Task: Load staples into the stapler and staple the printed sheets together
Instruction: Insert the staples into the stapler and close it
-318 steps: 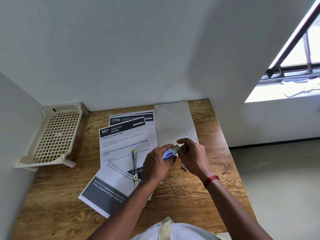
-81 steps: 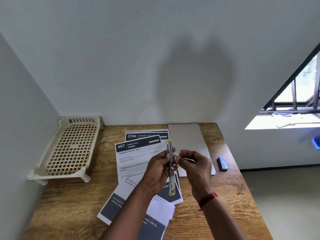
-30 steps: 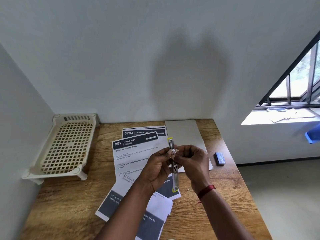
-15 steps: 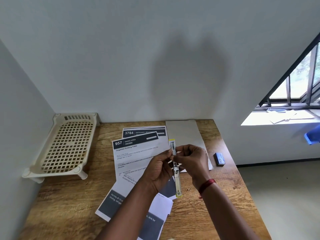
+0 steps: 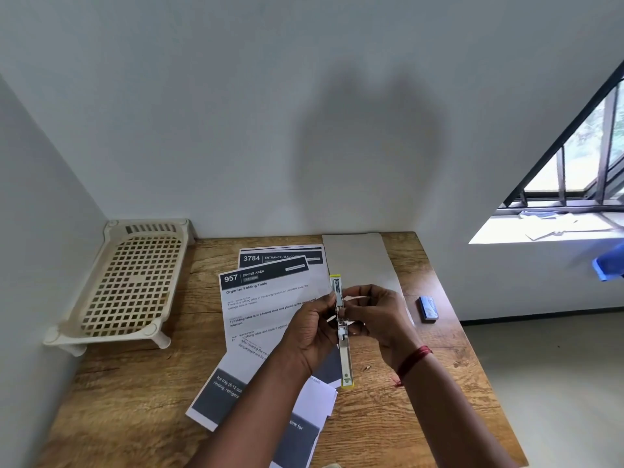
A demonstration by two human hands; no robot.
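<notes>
The fingertips of both hands are tucked around the stapler point(image 5: 341, 329), so it is hard to see just where they press. I cannot tell if any staples are inside it or between the fingers. The arms cover a big part of the printed sheets point(image 5: 266, 298), and the nearest sheet is cut off by the bottom edge. Only the big headings on the sheets, like "957" and "3784", can be read; the small print is too tiny. A blue thing point(image 5: 609, 265) at the right edge is cut off too, and I cannot tell what it is. The stapler is long, thin and silver, with a bit of yellow at each end. It is folded open into one straight line and held up in the air above the sheets, in the middle of the table point(image 5: 141, 393). The left hand point(image 5: 310, 332) grips its middle from the left with curled fingers. The right hand point(image 5: 378, 319) pinches the same part from the right with bent fingers and thumb. A red band point(image 5: 412, 362) sits on the right wrist. A grey sheet point(image 5: 358, 258) lies at the back of the table, touching the printed sheets. A small blue box point(image 5: 428, 308) lies near the right edge of the table, apart from the hands. A cream rack point(image 5: 131, 282) with many square holes stands in the left back corner. A white wall point(image 5: 236, 113) with a dark shadow is behind, and a window point(image 5: 580, 170) with bars is on the right.
</notes>
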